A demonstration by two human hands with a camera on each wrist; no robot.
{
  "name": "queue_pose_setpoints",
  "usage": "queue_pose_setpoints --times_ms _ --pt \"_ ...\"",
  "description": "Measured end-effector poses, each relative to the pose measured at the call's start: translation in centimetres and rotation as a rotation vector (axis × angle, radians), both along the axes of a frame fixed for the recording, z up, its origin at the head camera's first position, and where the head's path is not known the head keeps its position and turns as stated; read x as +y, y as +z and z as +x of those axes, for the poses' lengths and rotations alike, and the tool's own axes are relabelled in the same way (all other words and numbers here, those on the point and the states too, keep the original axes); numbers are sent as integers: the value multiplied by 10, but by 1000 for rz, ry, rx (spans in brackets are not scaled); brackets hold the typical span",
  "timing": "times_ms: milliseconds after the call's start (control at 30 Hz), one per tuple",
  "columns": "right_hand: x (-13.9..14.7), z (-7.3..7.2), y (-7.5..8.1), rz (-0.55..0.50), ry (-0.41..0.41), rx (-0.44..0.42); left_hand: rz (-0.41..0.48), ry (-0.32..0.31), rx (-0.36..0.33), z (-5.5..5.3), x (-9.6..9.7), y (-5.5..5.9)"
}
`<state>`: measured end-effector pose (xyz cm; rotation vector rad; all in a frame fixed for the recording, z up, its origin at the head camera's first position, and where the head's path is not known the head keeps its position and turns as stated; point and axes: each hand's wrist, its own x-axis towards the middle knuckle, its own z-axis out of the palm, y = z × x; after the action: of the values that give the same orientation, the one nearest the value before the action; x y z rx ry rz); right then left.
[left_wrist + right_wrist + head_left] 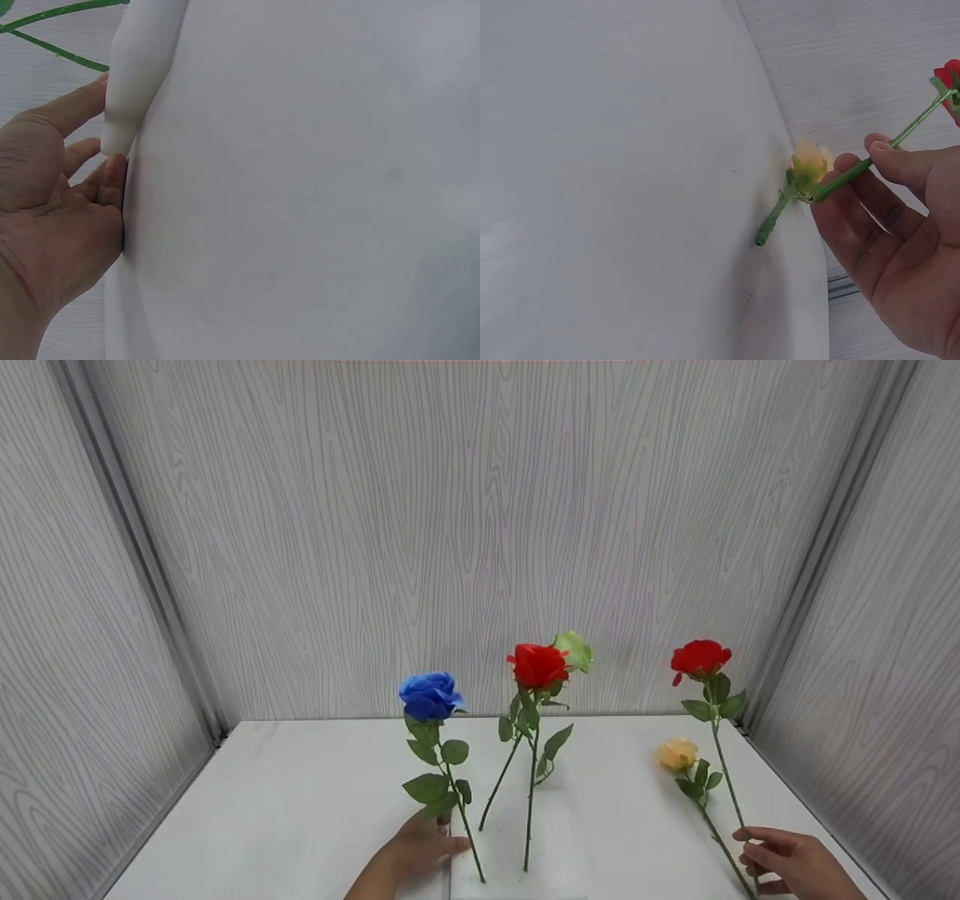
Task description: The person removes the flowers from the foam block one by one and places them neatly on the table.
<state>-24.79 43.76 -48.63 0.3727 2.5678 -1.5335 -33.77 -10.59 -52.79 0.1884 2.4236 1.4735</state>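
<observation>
My left hand (420, 844) is at the left edge of a white block (556, 840), gripping its side with thumb and fingers. In the left wrist view the same block (142, 67) looks narrow against the fingertips. A blue rose (431, 696), a red rose (538, 666) and a pale green rose (576, 651) stand in the block on leafy stems. At the right, my right hand (791, 859) pinches the lower stem of another red rose (701, 658), held upright with a slight lean. A yellow rose (677, 754) lies on the table beside that stem.
The white table (300, 787) reaches back to a grey wood-patterned wall (375, 547). Similar panels stand at the left (67, 622) and right (877, 660). The tall roses rise above the tabletop between my hands.
</observation>
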Motion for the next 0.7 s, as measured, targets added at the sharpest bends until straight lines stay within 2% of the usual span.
queue_pose_setpoints --times_ms 133,233,267,367,500,600,700 --pt "15 1 1 -22 20 -32 -1 5 -4 -2 0 -2" --pt "24 1 2 -43 -9 -73 -5 8 5 -2 -1 -3" --pt "27 1 2 -27 -22 -82 -8 8 8 -2 -1 -3" --pt "32 0 0 112 -12 -98 -3 4 13 -2 -1 -5" --pt "39 -1 -6 265 41 -90 -9 2 11 -2 0 -4" --pt "44 -2 -11 253 37 -107 -15 -2 14 0 0 -2" --pt "51 -1 -15 271 72 -93 -18 -10 29 1 0 -1"
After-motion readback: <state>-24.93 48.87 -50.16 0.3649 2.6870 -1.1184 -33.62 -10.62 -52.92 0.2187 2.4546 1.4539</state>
